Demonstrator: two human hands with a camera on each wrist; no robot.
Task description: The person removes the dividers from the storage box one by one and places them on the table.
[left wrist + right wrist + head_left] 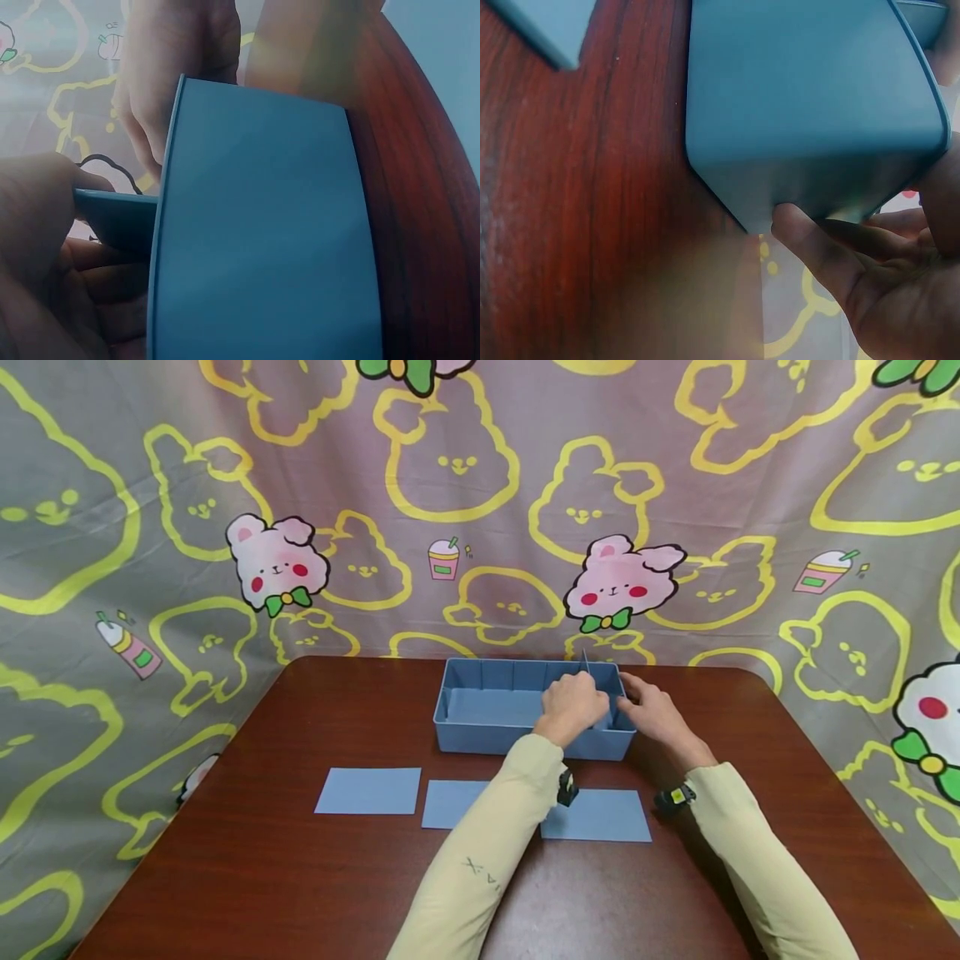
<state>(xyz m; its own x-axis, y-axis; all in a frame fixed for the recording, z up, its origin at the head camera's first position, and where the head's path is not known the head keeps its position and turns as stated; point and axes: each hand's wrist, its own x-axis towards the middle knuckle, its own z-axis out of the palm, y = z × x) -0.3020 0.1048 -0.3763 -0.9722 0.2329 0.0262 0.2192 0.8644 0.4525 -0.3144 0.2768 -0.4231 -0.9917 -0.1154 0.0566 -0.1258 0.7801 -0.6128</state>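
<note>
A long blue-grey box (480,737) stands on the table. My left hand (573,700) reaches over its front wall toward the right end and pinches a thin blue divider panel (116,214) between thumb and curled fingers. The top corner of this panel (586,658) stands up above the back rim in the head view. My right hand (656,710) grips the box's right end, one fingertip (787,217) against the outer end wall and another part of the hand at the rim. The panel's lower part is hidden by my left hand and the box wall.
Three flat blue-grey panels lie on the brown wooden table (247,860) before the box: a left panel (369,791), a middle panel (452,803) partly under my left sleeve, and a right panel (600,817). A patterned curtain (480,552) hangs behind the table.
</note>
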